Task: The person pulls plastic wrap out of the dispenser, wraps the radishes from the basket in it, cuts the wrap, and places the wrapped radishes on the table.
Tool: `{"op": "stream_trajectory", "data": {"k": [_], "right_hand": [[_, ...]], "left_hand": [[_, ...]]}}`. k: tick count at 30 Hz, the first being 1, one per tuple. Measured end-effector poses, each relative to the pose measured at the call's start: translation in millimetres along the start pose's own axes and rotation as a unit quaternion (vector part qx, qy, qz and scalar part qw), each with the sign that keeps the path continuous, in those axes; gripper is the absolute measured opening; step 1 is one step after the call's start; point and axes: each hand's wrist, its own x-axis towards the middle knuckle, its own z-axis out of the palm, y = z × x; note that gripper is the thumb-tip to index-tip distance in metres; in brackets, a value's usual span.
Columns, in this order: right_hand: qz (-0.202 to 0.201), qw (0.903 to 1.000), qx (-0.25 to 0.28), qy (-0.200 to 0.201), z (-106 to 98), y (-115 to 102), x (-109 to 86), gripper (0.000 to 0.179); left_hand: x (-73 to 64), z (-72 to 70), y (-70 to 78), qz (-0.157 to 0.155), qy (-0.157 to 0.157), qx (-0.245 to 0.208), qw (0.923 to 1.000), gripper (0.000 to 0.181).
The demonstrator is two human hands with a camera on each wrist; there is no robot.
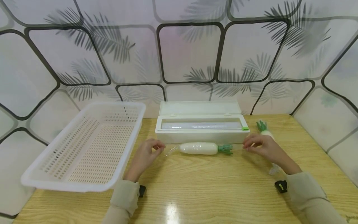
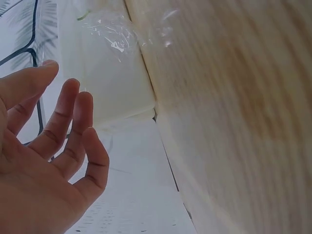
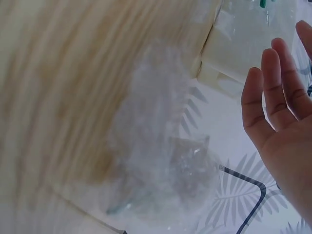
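A white radish [image 1: 199, 148] with green stalks, wrapped in clear film, lies sideways between the two hands, in front of the white cling film box. Its leafy end points right. At the left, a narrowed tail of plastic wrap [image 1: 172, 151] reaches the left hand [image 1: 146, 155], whose thumb and forefinger pinch its end. The right hand [image 1: 264, 149] pinches the film beyond the stalks. In the left wrist view the left hand [image 2: 53, 151] has its other fingers loosely bent. The right wrist view shows part of the right hand [image 3: 285, 107]; its pinching fingertips are mostly cut off.
A white plastic basket [image 1: 130, 149] stands at the left. The cling film box [image 1: 202, 137] has its lid raised, a film roll inside and a green slider at its right end. A second radish [image 1: 265, 132] lies partly behind the right hand, with crumpled film [image 1: 275, 169] near the wrist.
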Motion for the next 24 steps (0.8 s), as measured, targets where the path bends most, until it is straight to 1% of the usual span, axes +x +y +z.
{"op": "stream_trajectory", "data": {"k": [4,5,7,9,11,12,14,17,21,24], "right_hand": [[-0.022,0.9991,-0.027,-0.024,-0.3,4.7,0.2,0.029],[-0.027,0.9984,-0.039,-0.032,0.0,6.0,0.6,0.029],[-0.031,0.9964,-0.064,-0.048,1.1,7.8,2.0,0.028],[-0.026,0.9943,-0.08,-0.065,3.2,8.7,4.1,0.026],[-0.015,0.992,-0.092,-0.085,5.7,7.6,6.8,0.022],[-0.004,0.9907,-0.096,-0.096,7.0,6.6,8.2,0.02],[0.017,0.9881,-0.099,-0.117,9.5,3.8,11.0,0.016],[0.043,0.9834,-0.098,-0.147,11.4,-1.8,14.4,0.01],[0.076,0.9784,-0.088,-0.171,10.0,-7.3,16.2,0.011],[0.101,0.9762,-0.098,-0.165,6.6,-10.2,16.0,0.013]], "left_hand": [[-1.1,0.1,0.3,0.0,-0.012,0.024,0.9996,0.009],[-1.5,0.3,0.5,-0.003,-0.018,0.038,0.9991,0.01],[-1.6,0.8,1.6,0.003,-0.031,0.075,0.9967,0.01],[-0.9,2.5,2.4,0.017,-0.042,0.124,0.9913,0.01],[0.2,4.4,3.3,0.037,-0.05,0.172,0.9832,0.01],[0.8,5.2,4.0,0.05,-0.051,0.19,0.9793,0.01],[1.6,6.9,5.3,0.06,-0.06,0.215,0.9729,0.009],[2.3,8.2,7.4,0.06,-0.079,0.228,0.9686,0.007],[3.2,8.5,9.0,0.053,-0.098,0.223,0.9685,0.007],[4.0,7.1,9.5,0.043,-0.099,0.213,0.9711,0.007]]}}
